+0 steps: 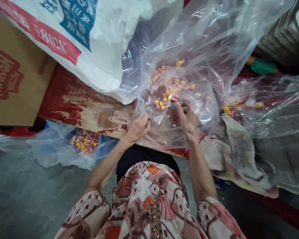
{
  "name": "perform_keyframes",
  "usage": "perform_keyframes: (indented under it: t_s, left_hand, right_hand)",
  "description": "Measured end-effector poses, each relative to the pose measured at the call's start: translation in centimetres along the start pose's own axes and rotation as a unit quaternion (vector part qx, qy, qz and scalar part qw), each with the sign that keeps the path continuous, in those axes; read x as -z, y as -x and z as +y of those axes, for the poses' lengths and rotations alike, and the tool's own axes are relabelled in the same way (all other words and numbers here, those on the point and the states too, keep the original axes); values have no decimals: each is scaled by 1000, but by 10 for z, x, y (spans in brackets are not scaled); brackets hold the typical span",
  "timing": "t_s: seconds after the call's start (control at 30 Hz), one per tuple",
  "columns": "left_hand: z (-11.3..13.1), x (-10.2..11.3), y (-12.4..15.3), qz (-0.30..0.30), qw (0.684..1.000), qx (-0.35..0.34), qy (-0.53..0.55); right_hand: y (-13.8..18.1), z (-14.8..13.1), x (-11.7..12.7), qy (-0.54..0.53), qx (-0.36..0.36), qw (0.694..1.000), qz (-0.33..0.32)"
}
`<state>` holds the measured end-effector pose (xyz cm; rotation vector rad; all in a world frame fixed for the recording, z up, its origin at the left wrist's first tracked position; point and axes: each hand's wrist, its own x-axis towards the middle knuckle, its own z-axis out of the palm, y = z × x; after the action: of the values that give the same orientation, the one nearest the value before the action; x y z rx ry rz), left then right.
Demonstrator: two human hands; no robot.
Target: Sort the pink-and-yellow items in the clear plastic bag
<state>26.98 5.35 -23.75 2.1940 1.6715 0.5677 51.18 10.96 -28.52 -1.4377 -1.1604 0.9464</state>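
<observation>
Small pink-and-white pieces with yellow caps (164,99), like tiny candy-filled bottles, lie loosely heaped on a clear plastic bag (149,79) spread over the worktop. At the heap's near left, my left hand (139,127) rests by the plastic with its fingers curled together; what they hold, if anything, is hidden. My right hand (189,121) is on the right of the heap, its index finger stretched toward the nearest pieces and the other fingers partly bent. Nothing shows in its grip. A few pale bits lie between the two hands.
A blue crate (101,146) lined with plastic holds many similar pieces, low on the left. A brown carton (17,79) and a large white printed sack (99,53) stand behind. To the right are another clear bag (276,113) and a stained cloth (241,152).
</observation>
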Motion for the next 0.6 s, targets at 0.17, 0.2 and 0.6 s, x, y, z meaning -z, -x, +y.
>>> perform_keyframes:
  t_s: [0.17, 0.2, 0.6]
  left_hand:
    - [-3, 4, 9, 99, 995, 8, 12]
    - [-6, 5, 10, 93, 995, 7, 21]
    - [-79, 38, -120, 136, 987, 82, 15]
  right_hand:
    - [44, -26, -37, -14, 95, 992, -77]
    - [49, -26, -46, -7, 116, 988, -101]
    - [61, -1, -67, 185, 167, 944, -216]
